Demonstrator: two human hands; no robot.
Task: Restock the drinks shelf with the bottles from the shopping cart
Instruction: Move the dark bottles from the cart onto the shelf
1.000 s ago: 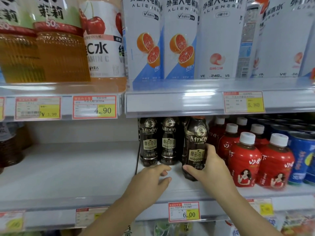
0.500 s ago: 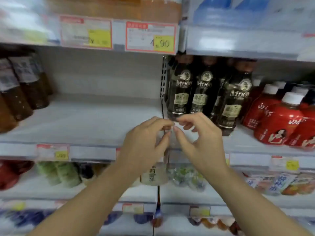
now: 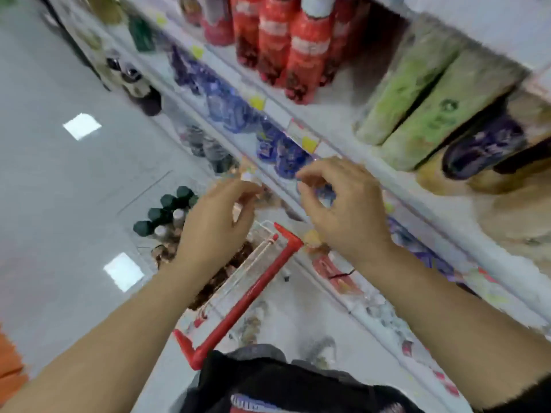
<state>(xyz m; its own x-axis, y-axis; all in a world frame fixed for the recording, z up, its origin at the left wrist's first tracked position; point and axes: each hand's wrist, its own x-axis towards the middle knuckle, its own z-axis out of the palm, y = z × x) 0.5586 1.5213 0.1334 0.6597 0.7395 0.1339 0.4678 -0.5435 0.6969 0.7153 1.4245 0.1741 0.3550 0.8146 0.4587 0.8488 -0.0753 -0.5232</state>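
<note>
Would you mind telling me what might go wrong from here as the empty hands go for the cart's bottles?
1. The dark-capped bottles stand packed together in the white wire shopping cart; pulling one could topple neighbours.
2. The red plastic cart handle runs just below the left hand and right hand; a lifted bottle might knock it.

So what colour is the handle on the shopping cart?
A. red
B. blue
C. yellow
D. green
A: the handle is a bright red bar.
</note>
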